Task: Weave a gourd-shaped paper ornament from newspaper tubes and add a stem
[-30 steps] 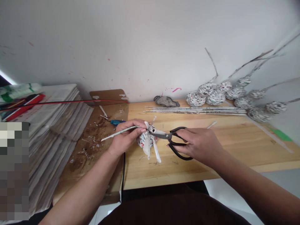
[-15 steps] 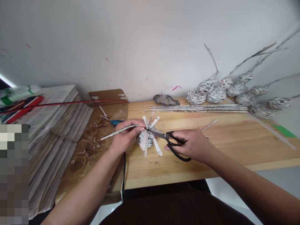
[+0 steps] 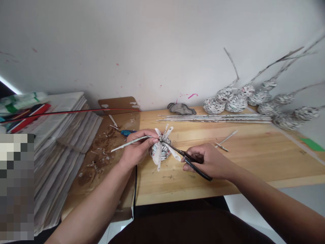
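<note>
My left hand (image 3: pixel 138 145) is closed on a woven paper ball (image 3: pixel 164 152), with fingers pinched near its top centre. Several white paper tubes (image 3: pixel 157 156) spread out from that centre, and one long thin tube (image 3: pixel 124 145) extends left across the fingers. Black-handled scissors (image 3: pixel 189 156) are in my right hand (image 3: pixel 208 161), fingers wrapped in and around the handles. Their blades point left, with the tips at the centre of the tubes. The exact contact of the tips is too small to tell.
Thin paper rods (image 3: pixel 215 118) lie along the back of the wooden table (image 3: pixel 254 152). Woven gourd shapes (image 3: pixel 236 101) stand at the back right, beside a grey cloth (image 3: pixel 181 108). Stacked newspapers (image 3: pixel 73 135), a blue-handled tool (image 3: pixel 125 133) and paper scraps (image 3: pixel 95 166) are at left.
My right hand has turned and lowered slightly, and the scissors have tilted, their handles now closer together. The view has shifted a little. My left hand keeps its hold.
</note>
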A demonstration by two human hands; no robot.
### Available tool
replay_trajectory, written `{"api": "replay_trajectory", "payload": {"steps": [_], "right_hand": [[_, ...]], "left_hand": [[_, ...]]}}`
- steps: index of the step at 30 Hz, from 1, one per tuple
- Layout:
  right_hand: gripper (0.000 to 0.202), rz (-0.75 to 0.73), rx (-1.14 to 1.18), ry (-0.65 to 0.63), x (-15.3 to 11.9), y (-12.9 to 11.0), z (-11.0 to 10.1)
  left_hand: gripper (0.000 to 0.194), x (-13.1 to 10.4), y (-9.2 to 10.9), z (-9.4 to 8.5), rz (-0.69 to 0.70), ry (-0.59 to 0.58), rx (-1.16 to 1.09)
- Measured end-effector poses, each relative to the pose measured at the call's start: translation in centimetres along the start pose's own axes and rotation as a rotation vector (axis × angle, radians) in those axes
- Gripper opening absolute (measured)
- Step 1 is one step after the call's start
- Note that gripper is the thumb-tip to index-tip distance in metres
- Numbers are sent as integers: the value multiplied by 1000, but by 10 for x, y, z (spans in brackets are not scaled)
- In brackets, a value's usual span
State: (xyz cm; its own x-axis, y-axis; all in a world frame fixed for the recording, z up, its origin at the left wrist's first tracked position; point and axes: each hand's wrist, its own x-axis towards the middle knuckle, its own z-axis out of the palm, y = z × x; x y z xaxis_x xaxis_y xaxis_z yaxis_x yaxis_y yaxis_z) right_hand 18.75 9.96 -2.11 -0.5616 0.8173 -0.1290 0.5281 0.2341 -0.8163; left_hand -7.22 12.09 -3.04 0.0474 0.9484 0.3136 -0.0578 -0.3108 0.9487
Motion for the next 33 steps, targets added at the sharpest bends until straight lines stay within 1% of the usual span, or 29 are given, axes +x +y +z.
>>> {"api": "replay_trajectory", "payload": {"steps": [3,6,9,11,13,17,19,22,24,26,29,33], "right_hand": [[32,42,16,18,-1,-5,0],[36,83,31,7,-4,-12,-1],[41,89,-23,36,-9,-19,-2],[46,43,-146,111,-12,-22,0],[46,-31,-340,210,-16,-23,2],[34,-215,-734,415,-22,-19,8],[32,-290,-867,487,-22,-16,9],[28,-356,-978,561,-20,-15,7],[24,-381,-1001,592,-18,-16,4],[23,-390,-1000,596,-16,-17,1],[24,-385,-963,572,-15,-17,-2],[27,-330,-852,510,-15,-16,-1]], "left_hand": [[16,1,-1,-1,21,15,18],[15,1,-1,-1,43,4,6],[14,0,-1,-2,46,-3,-7],[14,-1,-2,-2,36,1,-8],[12,-2,-2,-3,26,-10,-10],[7,-1,-1,-3,58,-43,-5],[8,-1,-1,-2,70,-46,0],[12,-1,-2,-3,55,-32,7],[13,-2,-3,-3,42,-19,10],[13,-2,-3,-3,38,-17,8],[11,-2,-3,-3,50,-29,12],[9,-2,-2,-3,60,-54,16]]}}
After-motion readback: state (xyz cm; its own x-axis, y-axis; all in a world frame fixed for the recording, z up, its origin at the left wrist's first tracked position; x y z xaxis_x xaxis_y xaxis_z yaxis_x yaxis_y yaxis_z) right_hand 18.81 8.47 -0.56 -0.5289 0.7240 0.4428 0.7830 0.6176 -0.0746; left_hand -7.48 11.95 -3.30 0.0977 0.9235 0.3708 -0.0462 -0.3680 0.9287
